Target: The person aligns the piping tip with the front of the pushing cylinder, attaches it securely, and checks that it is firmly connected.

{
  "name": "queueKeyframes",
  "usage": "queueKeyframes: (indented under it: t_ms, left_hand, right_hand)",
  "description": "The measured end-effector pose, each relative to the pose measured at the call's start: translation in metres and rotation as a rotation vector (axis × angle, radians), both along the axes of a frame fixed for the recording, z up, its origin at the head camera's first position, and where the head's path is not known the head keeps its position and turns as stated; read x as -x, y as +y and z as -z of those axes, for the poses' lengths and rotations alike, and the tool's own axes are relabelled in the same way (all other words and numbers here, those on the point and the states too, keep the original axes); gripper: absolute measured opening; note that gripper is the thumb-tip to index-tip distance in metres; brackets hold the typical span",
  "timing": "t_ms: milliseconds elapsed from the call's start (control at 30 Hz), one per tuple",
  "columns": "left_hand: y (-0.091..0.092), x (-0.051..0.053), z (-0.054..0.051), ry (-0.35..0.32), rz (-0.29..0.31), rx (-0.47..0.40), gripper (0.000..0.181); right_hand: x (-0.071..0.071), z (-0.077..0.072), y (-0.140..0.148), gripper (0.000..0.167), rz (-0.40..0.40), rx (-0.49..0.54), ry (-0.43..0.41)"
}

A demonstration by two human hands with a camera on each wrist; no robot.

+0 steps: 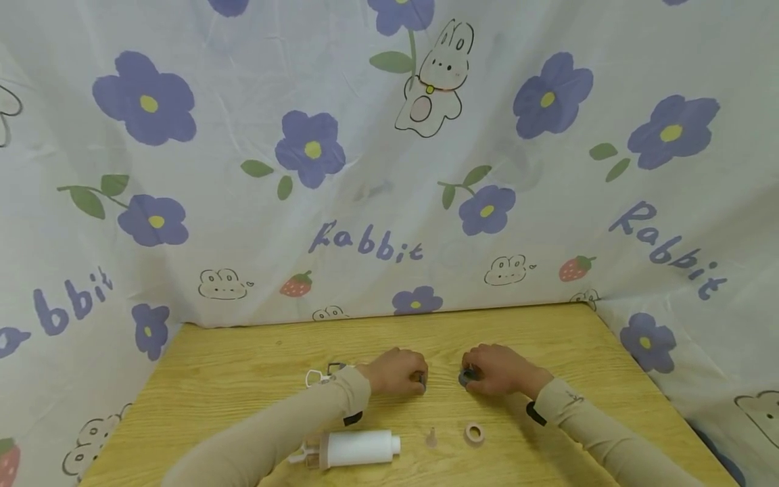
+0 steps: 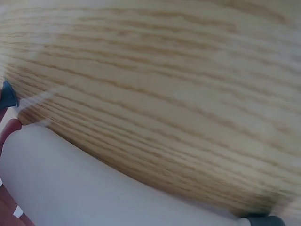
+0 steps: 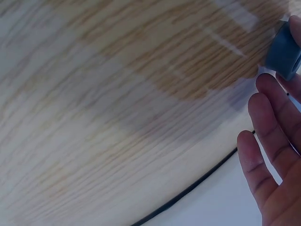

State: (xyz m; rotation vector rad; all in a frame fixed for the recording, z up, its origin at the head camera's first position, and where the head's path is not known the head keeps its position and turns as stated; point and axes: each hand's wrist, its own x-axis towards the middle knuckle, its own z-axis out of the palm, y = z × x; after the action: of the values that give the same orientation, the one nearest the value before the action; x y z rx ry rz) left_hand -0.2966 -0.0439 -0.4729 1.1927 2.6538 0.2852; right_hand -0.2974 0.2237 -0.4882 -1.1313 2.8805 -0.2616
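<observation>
My left hand (image 1: 398,372) pinches a small dark blue-grey piece (image 1: 422,383) just above the table; only its edge (image 2: 8,96) shows in the left wrist view. Opposite it, across a short gap, my right hand (image 1: 499,370) grips a dark blue-grey ring (image 1: 466,377) between thumb and index finger. The right wrist view shows this ring (image 3: 282,52) as a short tapered tube, with the other fingers (image 3: 268,117) extended away from it. The two pieces are apart. How far the left fingers curl is mostly hidden.
Nearer me lie a white cylinder (image 1: 362,448) with a clear, handled end, a small beige nozzle-like piece (image 1: 431,437) and a beige ring (image 1: 474,434). Beyond the left forearm are a white outline-shaped piece (image 1: 315,377) and a dark one (image 1: 335,368). Printed cloth (image 1: 365,182) surrounds the wooden table (image 1: 255,352).
</observation>
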Motion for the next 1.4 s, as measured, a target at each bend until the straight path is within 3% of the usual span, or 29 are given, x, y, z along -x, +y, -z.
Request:
queueKeyframes:
  t_ms: [367, 667, 800, 967, 1167, 1400]
  left_hand:
    - [0.003, 0.004, 0.007, 0.068, 0.047, 0.014, 0.008]
    - [-0.001, 0.006, 0.010, 0.050, 0.007, -0.083, 0.009]
    - [-0.002, 0.007, 0.002, 0.056, -0.010, -0.104, 0.006]
    - [-0.005, 0.006, -0.017, 0.087, -0.030, -0.128, 0.006]
    - [-0.008, 0.009, -0.040, 0.178, -0.067, -0.189, 0.014]
    - [-0.010, 0.009, -0.049, 0.157, -0.120, -0.166, 0.021]
  right_hand:
    - [0.001, 0.004, -0.001, 0.017, 0.008, -0.009, 0.012]
    - [-0.002, -0.002, -0.004, 0.019, 0.026, 0.019, -0.003]
    - [-0.001, -0.008, -0.007, 0.020, 0.050, 0.041, -0.019]
    - [-0.001, -0.014, -0.013, 0.022, 0.060, 0.121, -0.023]
    - [-0.002, -0.021, -0.017, 0.026, 0.066, 0.333, -0.065]
    - [-0.002, -0.027, -0.026, 0.026, 0.078, 0.567, -0.165]
